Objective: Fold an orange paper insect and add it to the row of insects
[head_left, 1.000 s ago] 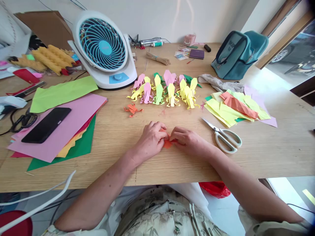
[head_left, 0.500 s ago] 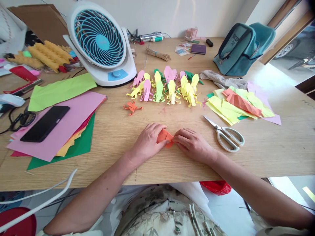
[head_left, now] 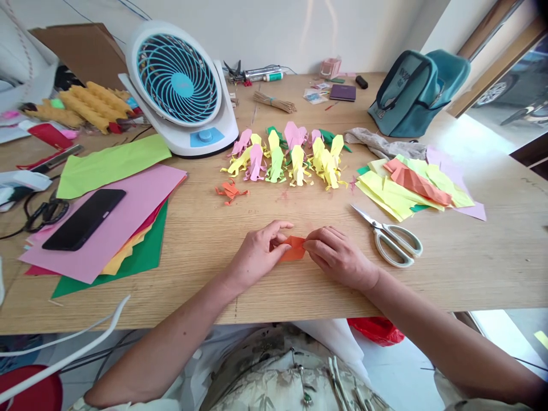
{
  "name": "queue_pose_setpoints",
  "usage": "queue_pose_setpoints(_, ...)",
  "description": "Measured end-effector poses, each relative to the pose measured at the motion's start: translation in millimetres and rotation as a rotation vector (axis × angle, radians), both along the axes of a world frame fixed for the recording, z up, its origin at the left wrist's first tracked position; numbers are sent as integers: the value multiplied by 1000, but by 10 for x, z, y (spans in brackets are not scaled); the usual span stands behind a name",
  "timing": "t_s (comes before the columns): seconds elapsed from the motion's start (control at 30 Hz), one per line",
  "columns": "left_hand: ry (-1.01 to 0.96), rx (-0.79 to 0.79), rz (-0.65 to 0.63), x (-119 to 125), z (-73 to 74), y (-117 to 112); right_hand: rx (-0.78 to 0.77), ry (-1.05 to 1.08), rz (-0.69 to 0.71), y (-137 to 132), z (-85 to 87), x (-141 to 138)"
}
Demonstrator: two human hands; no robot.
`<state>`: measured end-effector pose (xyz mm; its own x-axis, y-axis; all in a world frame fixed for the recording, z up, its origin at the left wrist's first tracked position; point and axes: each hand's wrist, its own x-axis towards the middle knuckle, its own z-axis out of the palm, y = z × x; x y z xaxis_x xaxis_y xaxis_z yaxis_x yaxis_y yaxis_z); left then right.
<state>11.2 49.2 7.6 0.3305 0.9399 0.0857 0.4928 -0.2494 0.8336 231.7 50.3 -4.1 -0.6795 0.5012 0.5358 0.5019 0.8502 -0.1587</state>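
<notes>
Between my hands, just above the table, is a small folded piece of orange paper (head_left: 294,249). My left hand (head_left: 260,252) holds its left side with the thumb, the index finger raised and stretched out. The fingers of my right hand (head_left: 339,257) pinch its right edge. Farther out lies a small orange origami frog (head_left: 232,192). Behind it, origami figures in yellow (head_left: 298,166), pink (head_left: 256,163) and green (head_left: 276,164) stand in rows. Scissors (head_left: 391,237) with white handles lie right of my right hand, blades apart.
On the left, a black phone (head_left: 84,220) rests on coloured paper sheets (head_left: 149,191). A white fan (head_left: 180,85) stands behind them. Loose paper pieces (head_left: 385,194) and a grey cloth (head_left: 385,142) lie on the right. Farther back are a teal bag (head_left: 422,94) and a stick bundle (head_left: 274,101).
My left fingers have lifted off the top of the orange paper, so more of it shows. My right hand still pinches its right edge. The camera view has tilted up slightly.
</notes>
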Motion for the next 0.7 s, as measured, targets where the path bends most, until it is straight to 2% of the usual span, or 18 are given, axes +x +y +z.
queue_pose_setpoints(0.1, -59, -77, -13, -2, -6, 11, -39, -2, 5, 5, 3, 10)
queue_pose_setpoints(0.17, -16, -47, -31, 0, -17, 9, -62, -17, 7, 13, 2, 17)
queue_pose_setpoints(0.4, 215, 224, -120, -11, -61, -41, -89, -112, 69, 29, -1, 24)
queue_pose_setpoints(0.53, 318, 437, -260, -12, -61, -107, -142, -99, 83, 17, 16, 41)
queue_pose_setpoints(0.6, 337, 493, -320, -22, -62, -146, -196, -67, 87, 10, 23, 63)
queue_pose_setpoints(0.7, 357, 531, -336, -51, -69, -197, -273, -16, 76, 2, 25, 101)
